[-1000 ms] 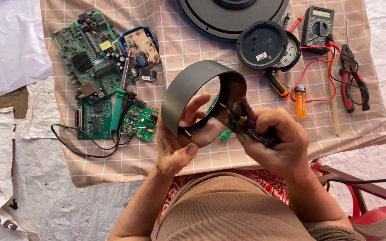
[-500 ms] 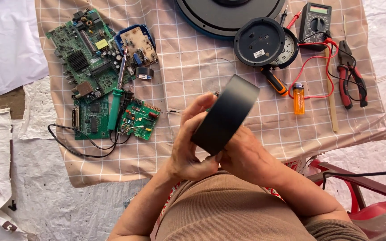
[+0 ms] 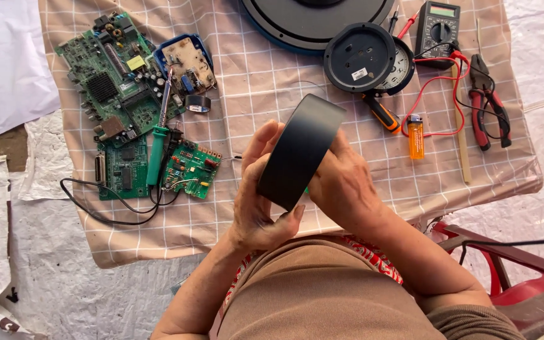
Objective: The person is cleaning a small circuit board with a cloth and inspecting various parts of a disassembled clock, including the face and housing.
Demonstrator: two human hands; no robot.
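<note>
now the black ring housing (image 3: pixel 301 150) sits at the centre of the frame, turned since a second ago: its open side and the small part inside showed then, whereas only the plain outer band faces the camera here. the left hand (image 3: pixel 262 189) cups its lower edge, grip closed around the band; the right hand (image 3: pixel 341 186) presses its far side. the green soldering iron (image 3: pixel 157 145) lies untouched on the circuit boards (image 3: pixel 118 94) on the worktop (image 3: pixel 266 82), upper left.

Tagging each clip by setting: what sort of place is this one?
Probably an informal electronics repair bench. Circuit boards, a green-handled soldering iron and a multimeter lie on a checked cloth, while both hands hold a black ring-shaped casing.
</note>
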